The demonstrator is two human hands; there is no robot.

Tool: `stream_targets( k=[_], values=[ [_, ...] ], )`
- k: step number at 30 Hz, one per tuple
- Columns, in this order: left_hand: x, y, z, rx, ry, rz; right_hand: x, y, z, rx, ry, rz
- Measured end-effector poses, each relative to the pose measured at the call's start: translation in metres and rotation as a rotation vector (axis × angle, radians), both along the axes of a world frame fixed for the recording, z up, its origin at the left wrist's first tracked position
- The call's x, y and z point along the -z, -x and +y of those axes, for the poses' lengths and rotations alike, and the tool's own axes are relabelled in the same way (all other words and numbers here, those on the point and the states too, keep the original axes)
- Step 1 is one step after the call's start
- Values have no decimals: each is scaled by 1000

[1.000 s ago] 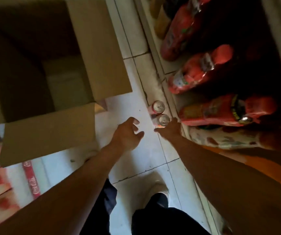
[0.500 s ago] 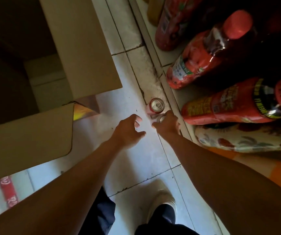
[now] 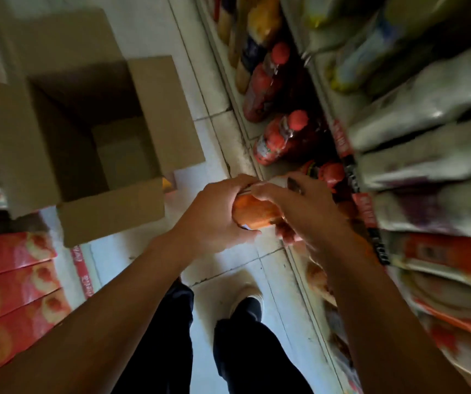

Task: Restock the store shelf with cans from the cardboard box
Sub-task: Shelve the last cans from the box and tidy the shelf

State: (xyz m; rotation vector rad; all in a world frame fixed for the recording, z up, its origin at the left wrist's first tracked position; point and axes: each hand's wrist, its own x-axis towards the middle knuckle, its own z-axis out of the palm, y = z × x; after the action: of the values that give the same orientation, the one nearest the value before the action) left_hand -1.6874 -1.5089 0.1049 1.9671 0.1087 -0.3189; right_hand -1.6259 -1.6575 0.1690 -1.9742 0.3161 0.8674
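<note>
My left hand (image 3: 211, 217) and my right hand (image 3: 305, 209) are pressed together in front of the shelf edge (image 3: 366, 211), above the tiled floor. An orange-red can (image 3: 254, 213) shows between them, with my left hand wrapped around it. My right hand is closed over a second can (image 3: 285, 233); only a red sliver and a silver top of it show. The cardboard box (image 3: 109, 211) stands open on the floor to the left, and I see no cans in its dark inside.
Red-capped bottles (image 3: 285, 137) lie on the bottom shelf just beyond my hands. Bagged goods (image 3: 427, 155) fill the shelf above on the right. Red cartons (image 3: 9, 280) are stacked at the left. My shoe (image 3: 247, 297) is on the floor below my hands.
Both hands closed on the two cans that stood on the floor and lifted them. The view pulled back and up, showing the upper shelf and the whole box.
</note>
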Motion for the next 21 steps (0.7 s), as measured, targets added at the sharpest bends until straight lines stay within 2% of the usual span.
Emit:
stream_targets(
  k=[5, 8, 13, 17, 21],
  values=[
    [-162, -29, 19, -104, 220, -32, -187, -26, 18, -160, -173, -127],
    [-267, -50, 26, -60, 413, -26, -306, -44, 18, -284, -277, -219],
    [-419, -71, 26, 18, 428, -88, -464, -49, 10, -439, -324, -518],
    [-515, -79, 1, -18, 375, -252, -539, -40, 3, -316, -149, -822],
    [-571, -87, -37, -234, 216, -542, -591, -36, -7, -46, 115, -1038]
  ],
)
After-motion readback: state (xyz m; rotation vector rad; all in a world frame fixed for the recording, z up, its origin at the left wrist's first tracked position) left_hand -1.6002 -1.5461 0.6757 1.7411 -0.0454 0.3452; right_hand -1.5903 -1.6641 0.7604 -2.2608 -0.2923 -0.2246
